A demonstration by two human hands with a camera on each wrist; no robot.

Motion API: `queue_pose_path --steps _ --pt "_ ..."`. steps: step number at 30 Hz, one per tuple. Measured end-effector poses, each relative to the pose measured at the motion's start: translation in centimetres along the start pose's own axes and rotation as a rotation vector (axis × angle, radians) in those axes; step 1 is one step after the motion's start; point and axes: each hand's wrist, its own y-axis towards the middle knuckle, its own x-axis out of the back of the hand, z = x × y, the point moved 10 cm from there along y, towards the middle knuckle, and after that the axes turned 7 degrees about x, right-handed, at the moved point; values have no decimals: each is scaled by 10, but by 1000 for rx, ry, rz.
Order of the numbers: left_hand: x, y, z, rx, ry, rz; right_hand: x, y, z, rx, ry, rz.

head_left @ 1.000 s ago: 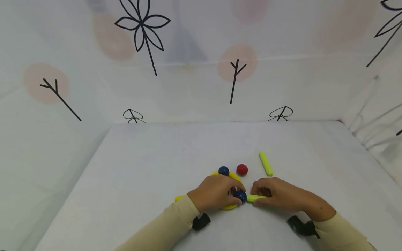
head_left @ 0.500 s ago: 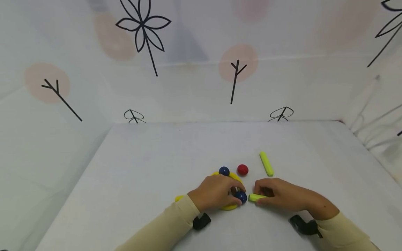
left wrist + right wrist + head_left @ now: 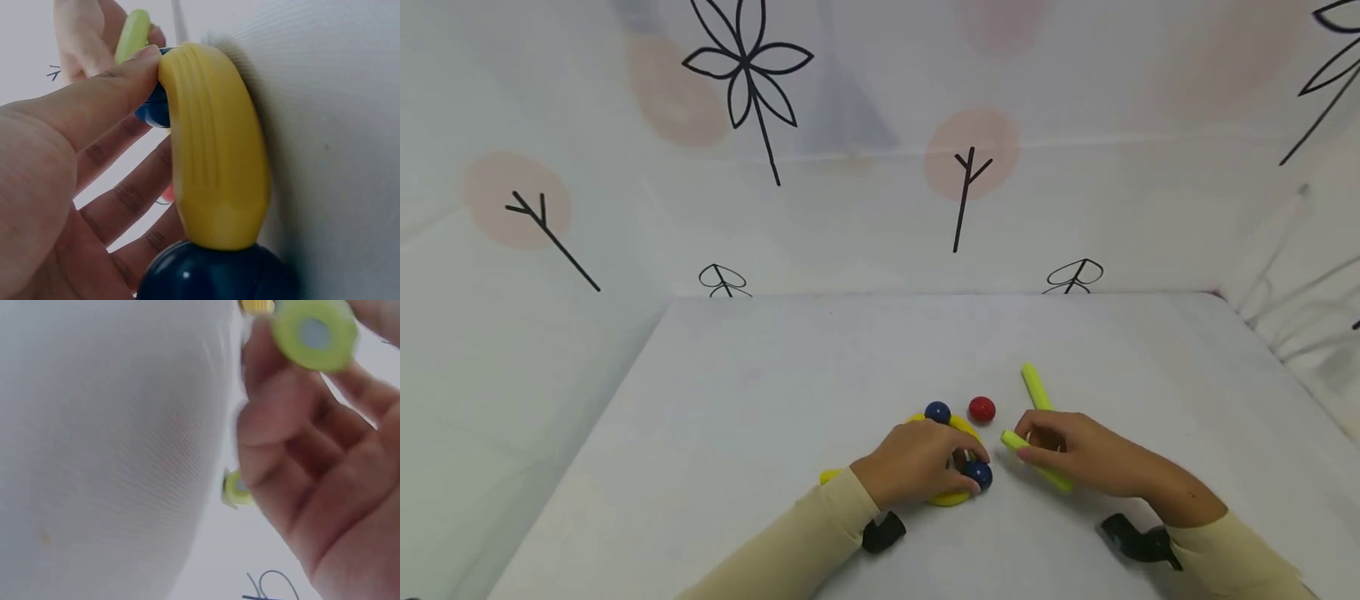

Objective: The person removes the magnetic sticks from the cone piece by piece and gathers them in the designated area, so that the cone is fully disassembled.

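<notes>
My left hand [image 3: 912,460] holds a blue ball [image 3: 978,476] between thumb and fingers. That ball joins a ring of yellow curved magnetic rods [image 3: 950,499], with another blue ball [image 3: 937,412] at its far side. Close up in the left wrist view, a yellow curved rod [image 3: 215,144] runs from the gripped ball to a blue ball [image 3: 206,275] below. My right hand [image 3: 1093,450] pinches a light green straight magnetic rod [image 3: 1057,478], tilted and apart from the ring. Its round end [image 3: 340,339] faces the right wrist camera. The left hand covers part of the ring.
Just beyond the ring lies a red ball [image 3: 982,409]. A second green rod [image 3: 1034,383] lies behind the right hand, partly covered by it. A yellow piece [image 3: 829,476] shows left of the left wrist. Black devices [image 3: 883,532] sit at both wrists.
The right hand has drawn the green rod away from the blue ball, rightward and then farther out, turning it aslant. The left hand keeps its place on the ring.
</notes>
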Motion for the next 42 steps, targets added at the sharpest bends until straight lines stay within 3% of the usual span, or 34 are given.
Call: queue_pose_path --steps 6,13,18,24,31,42 --pt "0 0 -1 -9 5 -3 41 -3 -2 -141 -158 -266" --pt "0 -2 1 2 10 -8 69 6 -21 -268 -176 -343" --pt "-3 0 1 1 14 -10 75 11 -45 -331 -127 -347" --pt "-4 0 1 -1 16 -8 69 12 -71 -411 -107 -263" --pt "-2 0 3 8 11 -12 63 14 -77 -389 -89 -215" --pt "-3 0 1 6 26 -16 61 13 -80 -406 -128 -209"
